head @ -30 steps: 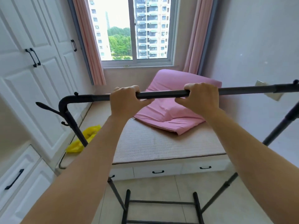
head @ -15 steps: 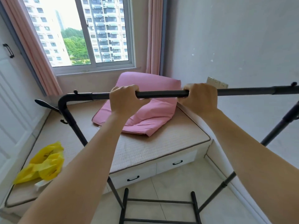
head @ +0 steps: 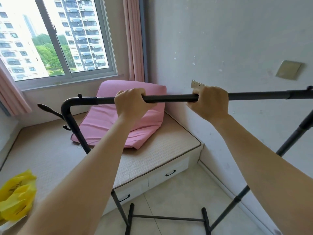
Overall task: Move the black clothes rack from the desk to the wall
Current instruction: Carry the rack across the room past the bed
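The black clothes rack [head: 171, 97] stands in front of me, its top bar running level across the view. My left hand [head: 131, 103] grips that bar left of centre and my right hand [head: 210, 102] grips it right of centre. Slanted legs drop from both ends to a black base frame [head: 167, 217] over the tiled floor. The white wall [head: 237, 39] rises just behind the bar on the right. The rack's right end runs out of view.
A low platform bed [head: 160, 155] with drawers fills the corner under the window [head: 55, 38]. A pink cushion [head: 108, 121] leans on it, and a yellow plastic bag [head: 16, 195] lies at the lower left. Pink curtains flank the window.
The view has swung right with the rack: the white wardrobe has left the frame and the right wall now fills more of it. Both hands keep the same grip.
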`<state>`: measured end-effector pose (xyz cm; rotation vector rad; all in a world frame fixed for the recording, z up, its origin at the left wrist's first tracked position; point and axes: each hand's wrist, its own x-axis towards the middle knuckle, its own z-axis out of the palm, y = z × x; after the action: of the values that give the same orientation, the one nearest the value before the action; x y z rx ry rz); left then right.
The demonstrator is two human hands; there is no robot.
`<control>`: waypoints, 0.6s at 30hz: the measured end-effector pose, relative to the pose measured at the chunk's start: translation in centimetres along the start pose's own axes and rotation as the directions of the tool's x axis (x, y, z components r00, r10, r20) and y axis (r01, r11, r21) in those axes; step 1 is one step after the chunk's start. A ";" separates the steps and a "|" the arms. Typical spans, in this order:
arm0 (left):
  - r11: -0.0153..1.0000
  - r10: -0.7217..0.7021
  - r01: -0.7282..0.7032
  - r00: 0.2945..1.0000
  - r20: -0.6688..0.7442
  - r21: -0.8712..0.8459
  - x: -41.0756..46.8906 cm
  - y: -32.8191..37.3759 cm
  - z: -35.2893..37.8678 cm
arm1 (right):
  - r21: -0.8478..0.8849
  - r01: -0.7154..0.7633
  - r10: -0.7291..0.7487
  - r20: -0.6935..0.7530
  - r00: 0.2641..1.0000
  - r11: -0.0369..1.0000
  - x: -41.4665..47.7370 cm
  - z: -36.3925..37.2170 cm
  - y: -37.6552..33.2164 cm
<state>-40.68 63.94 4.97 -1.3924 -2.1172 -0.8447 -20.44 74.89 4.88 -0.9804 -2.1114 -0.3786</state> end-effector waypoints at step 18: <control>0.974 0.071 -0.071 0.997 -0.007 -0.215 5.1 9.1 10.7 | -0.160 -0.089 0.093 0.018 0.996 0.983 0.9 1.8 12.3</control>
<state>-34.66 77.52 3.03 -1.5665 -2.0103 -1.0707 -12.50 84.46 3.73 -1.1748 -2.0748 -0.4967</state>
